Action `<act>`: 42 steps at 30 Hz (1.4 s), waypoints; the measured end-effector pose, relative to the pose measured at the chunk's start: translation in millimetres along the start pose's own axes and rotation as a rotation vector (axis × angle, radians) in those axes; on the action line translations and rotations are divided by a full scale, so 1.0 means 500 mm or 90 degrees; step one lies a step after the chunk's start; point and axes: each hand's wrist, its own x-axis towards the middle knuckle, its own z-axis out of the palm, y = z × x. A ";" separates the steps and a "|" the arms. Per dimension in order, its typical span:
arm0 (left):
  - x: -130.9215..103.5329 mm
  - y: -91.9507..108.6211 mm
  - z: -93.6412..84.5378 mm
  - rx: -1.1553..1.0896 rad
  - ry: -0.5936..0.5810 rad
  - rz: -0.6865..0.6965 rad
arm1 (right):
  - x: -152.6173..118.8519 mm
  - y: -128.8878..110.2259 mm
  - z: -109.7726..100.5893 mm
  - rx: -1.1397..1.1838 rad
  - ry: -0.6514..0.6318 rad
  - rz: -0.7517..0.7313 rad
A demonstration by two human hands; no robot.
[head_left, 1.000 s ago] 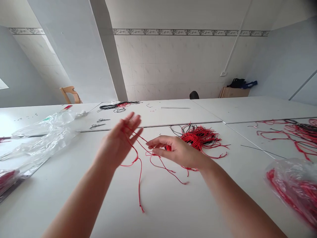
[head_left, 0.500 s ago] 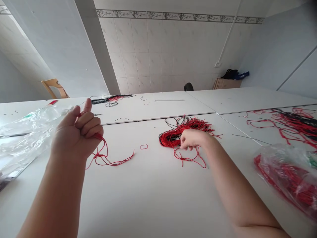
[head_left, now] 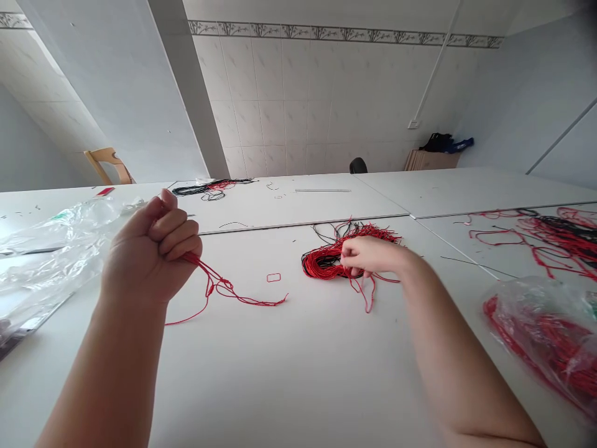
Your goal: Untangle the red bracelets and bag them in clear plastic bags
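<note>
My left hand point(head_left: 156, 246) is a closed fist at the left, wrapped round several thin red cords point(head_left: 219, 287). Their knotted ends hang out below the little finger and trail to the right above the white tabletop; one strand curves back to the left. My right hand point(head_left: 366, 254) is closed in a pinch on a red cord point(head_left: 368, 298), whose loop dangles under the fingers. Behind that hand lies a thick bundle of red and black cords point(head_left: 321, 264), its cut ends fanned out at the back. The right hand partly covers the bundle.
A small red rectangle outline point(head_left: 273, 277) marks the table between the hands. Clear plastic bags point(head_left: 79, 227) lie at left. A plastic bag of red cords point(head_left: 545, 348) sits at right, with more red and black cords point(head_left: 564, 233) behind. Black cords point(head_left: 191, 188) and a clear ruler point(head_left: 323, 190) are farther back.
My left thumb and index finger have folded into the fist, and the cords below it now stretch farther right. My right hand has turned slightly, lifting its cord so the loop hangs narrower.
</note>
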 end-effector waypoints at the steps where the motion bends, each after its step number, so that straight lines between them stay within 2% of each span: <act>1: 0.000 -0.001 0.000 0.000 0.001 -0.002 | -0.015 0.011 -0.018 0.029 0.041 -0.025; 4: 0.001 -0.010 0.001 0.011 -0.003 -0.010 | -0.055 0.027 -0.056 0.203 0.127 -0.136; 7: 0.001 -0.030 0.003 0.035 -0.015 -0.038 | -0.082 0.019 -0.067 0.391 0.115 -0.236; 13: -0.002 -0.092 0.009 0.103 -0.062 -0.156 | -0.093 -0.025 -0.056 0.597 0.142 -0.362; 17: -0.002 -0.130 0.002 0.165 -0.094 -0.214 | -0.086 -0.051 -0.044 0.712 0.140 -0.405; 22: 0.002 -0.180 -0.013 0.226 -0.098 -0.257 | -0.089 -0.067 -0.039 0.786 0.151 -0.442; 26: 0.001 -0.228 -0.021 0.257 -0.070 -0.266 | -0.101 -0.075 -0.038 0.806 0.151 -0.455; 31: -0.014 -0.269 -0.023 0.281 -0.077 -0.320 | -0.118 -0.094 -0.028 0.789 0.079 -0.481; 36: -0.031 -0.273 -0.011 0.249 -0.102 -0.408 | -0.120 -0.104 -0.020 0.813 -0.017 -0.493; 39: -0.034 -0.262 -0.003 0.196 -0.100 -0.403 | -0.109 -0.099 -0.019 0.841 -0.039 -0.483; 42: -0.033 -0.245 0.002 0.149 -0.106 -0.375 | -0.095 -0.092 -0.020 0.858 -0.025 -0.455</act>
